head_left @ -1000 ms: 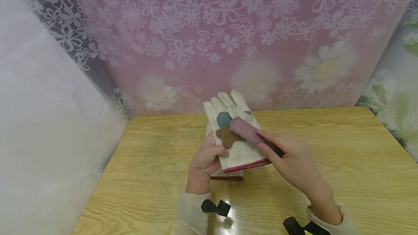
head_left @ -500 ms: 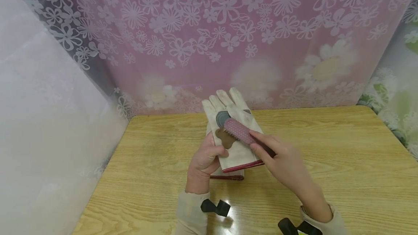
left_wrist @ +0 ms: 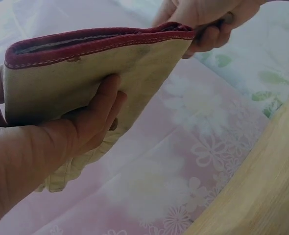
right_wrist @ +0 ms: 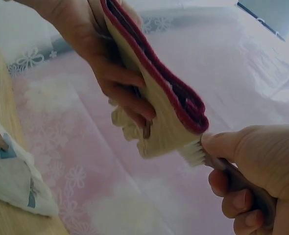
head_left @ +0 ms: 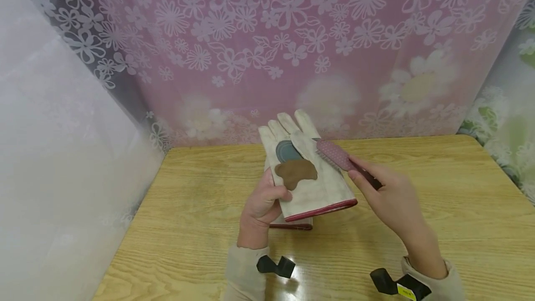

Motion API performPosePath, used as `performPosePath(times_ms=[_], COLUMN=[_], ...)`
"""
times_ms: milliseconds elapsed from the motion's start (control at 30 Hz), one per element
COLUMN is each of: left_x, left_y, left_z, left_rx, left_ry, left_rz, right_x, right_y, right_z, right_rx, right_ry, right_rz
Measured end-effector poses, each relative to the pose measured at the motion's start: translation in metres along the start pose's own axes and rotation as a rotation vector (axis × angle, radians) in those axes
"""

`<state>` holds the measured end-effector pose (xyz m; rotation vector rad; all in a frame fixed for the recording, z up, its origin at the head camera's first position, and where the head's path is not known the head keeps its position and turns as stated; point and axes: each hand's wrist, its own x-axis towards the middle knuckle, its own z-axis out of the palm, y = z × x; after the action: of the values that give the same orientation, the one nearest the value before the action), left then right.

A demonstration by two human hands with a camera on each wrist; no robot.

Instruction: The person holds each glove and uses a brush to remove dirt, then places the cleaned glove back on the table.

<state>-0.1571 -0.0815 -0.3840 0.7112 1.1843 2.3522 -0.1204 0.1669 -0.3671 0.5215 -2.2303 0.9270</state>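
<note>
My left hand (head_left: 263, 202) holds a cream work glove (head_left: 319, 194) above the table, thumb on its front and fingers spread behind its back. The glove has a red-trimmed cuff, a blue-grey patch (head_left: 288, 151) and an irregular brown patch (head_left: 296, 172). My right hand (head_left: 390, 194) grips the dark handle of a scrub brush (head_left: 333, 153) with a dotted pink back. Its white bristles (right_wrist: 194, 153) lie against or very close to the glove's right side, by the thumb. In the left wrist view, the brush is mostly hidden behind the cuff (left_wrist: 100, 49).
A second cream glove (head_left: 298, 223) with a red cuff lies on the wooden table (head_left: 196, 208) underneath, mostly covered in the head view. Behind the table hangs a pink flowered curtain (head_left: 251, 73). A pale sheet (head_left: 62, 152) borders the left side.
The brush moved left across the brown patch, then back right to the glove's right side, uncovering the patch. My left hand and the glove have stayed nearly still.
</note>
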Motion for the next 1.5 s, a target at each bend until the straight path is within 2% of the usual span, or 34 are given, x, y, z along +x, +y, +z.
performPosePath(times_ms=[233, 467, 633, 800, 900, 1067, 1133, 1300, 1500], left_x=[0.000, 0.000, 0.001, 0.003, 0.005, 0.008, 0.008, 0.006, 0.004], left_y=[0.001, 0.001, -0.001, -0.004, -0.007, -0.008, -0.008, -0.007, -0.003], left_z=[0.001, 0.001, -0.001, -0.001, 0.001, 0.003, 0.004, 0.004, 0.004], left_rx=[-0.004, 0.007, 0.035, 0.054, 0.109, 0.191, 0.179, 0.073, 0.021], left_ry=[0.016, 0.063, 0.053, 0.044, 0.051, 0.055, 0.060, 0.077, 0.050], left_rz=[-0.022, -0.047, -0.078, -0.085, -0.092, -0.111, -0.114, -0.107, -0.068], right_x=[-0.001, 0.000, 0.001, 0.000, -0.001, -0.004, -0.005, -0.003, -0.001], right_y=[0.013, 0.014, 0.003, -0.017, -0.027, -0.036, -0.035, -0.027, -0.010], right_z=[-0.001, -0.003, 0.003, 0.011, 0.016, 0.025, 0.027, 0.024, 0.011], right_rx=[0.002, -0.001, 0.029, 0.082, 0.103, 0.072, 0.064, 0.092, 0.066], right_ry=[-0.043, -0.033, -0.025, -0.062, -0.077, -0.098, -0.118, -0.145, -0.093], right_rz=[0.068, 0.120, 0.049, -0.032, -0.076, -0.107, -0.090, -0.037, -0.005])
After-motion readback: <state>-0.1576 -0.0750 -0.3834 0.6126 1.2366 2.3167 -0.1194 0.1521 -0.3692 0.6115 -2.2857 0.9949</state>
